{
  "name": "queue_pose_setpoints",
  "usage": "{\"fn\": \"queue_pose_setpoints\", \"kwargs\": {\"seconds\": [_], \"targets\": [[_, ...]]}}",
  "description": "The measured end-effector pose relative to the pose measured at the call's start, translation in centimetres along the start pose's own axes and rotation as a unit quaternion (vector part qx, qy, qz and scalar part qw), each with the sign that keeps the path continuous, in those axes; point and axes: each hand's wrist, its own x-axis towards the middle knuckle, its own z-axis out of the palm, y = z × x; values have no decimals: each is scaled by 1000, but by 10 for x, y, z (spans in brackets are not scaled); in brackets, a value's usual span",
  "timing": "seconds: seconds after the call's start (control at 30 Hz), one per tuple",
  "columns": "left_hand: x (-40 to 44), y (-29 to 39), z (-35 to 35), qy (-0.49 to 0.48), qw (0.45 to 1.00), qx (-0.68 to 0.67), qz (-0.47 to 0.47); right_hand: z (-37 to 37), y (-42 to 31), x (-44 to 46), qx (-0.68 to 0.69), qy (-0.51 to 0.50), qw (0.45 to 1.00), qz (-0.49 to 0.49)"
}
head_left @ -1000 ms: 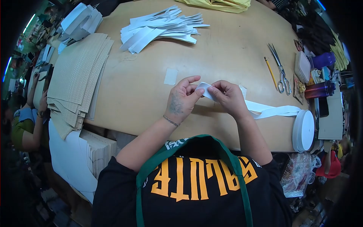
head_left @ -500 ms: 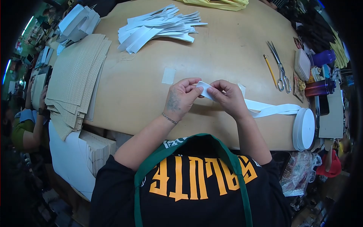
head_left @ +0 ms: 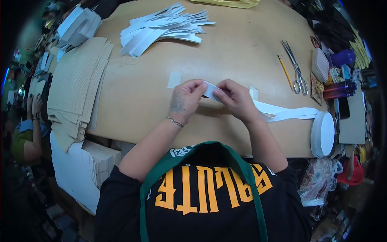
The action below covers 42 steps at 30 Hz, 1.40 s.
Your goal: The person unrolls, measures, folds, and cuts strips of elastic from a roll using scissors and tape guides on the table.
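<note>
A white strip of elastic-like band [head_left: 210, 89] is stretched between my two hands above the table. My left hand [head_left: 185, 99] pinches its end between thumb and fingers. A short distance along the band, my right hand [head_left: 236, 99] grips it the same way. From behind my right hand the band [head_left: 286, 112] runs on, looped and doubled, to a white roll [head_left: 323, 134] at the table's right edge. Small pale tape-like pieces lie on the tabletop, one [head_left: 174, 79] beyond my left hand and another [head_left: 253, 93] beside my right.
A pile of cut white strips [head_left: 157, 30] lies at the far side. Textured beige sheets [head_left: 78, 80] are stacked at left. Scissors [head_left: 297, 74] and a yellow pencil [head_left: 285, 72] lie at right, near a purple bottle [head_left: 339, 90]. Another person's hands [head_left: 35, 105] show at far left.
My hands have moved slightly apart, and more of the white band shows between them. The whole view has shifted a little, so the table items appear slightly further left.
</note>
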Motion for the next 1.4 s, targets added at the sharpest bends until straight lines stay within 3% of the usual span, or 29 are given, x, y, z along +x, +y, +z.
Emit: {"fn": "queue_pose_setpoints", "kwargs": {"seconds": [0.17, 0.43, 0.63, 0.93, 1.03, 1.13, 1.23, 1.4], "targets": [[14, -13, -5, 91, 994, 28, 44, -16, 9, 0, -179, -6, 983, -51], [16, -11, 2, 166, 984, 50, -31, -67, 39, -28, -294, -27, 955, 25], [16, -14, -3, 151, 987, 50, 3, -81, 44, -25, -277, -63, 958, -21], [17, -22, -2, 166, 985, 45, 9, -95, 53, -4, -163, -155, 968, 110], [16, -24, -1, 173, 984, 47, 3, -91, 62, -1, -154, -123, 977, 88], [16, -22, 0, 176, 984, 39, -3, -91, 61, 4, -205, -126, 968, 74], [17, -22, 0, 179, 983, 39, -10, -97, 43, -1, -196, -159, 961, 115], [17, -21, 1, 181, 983, 39, -20, -100, 61, -5, -170, -162, 969, 78]]}}
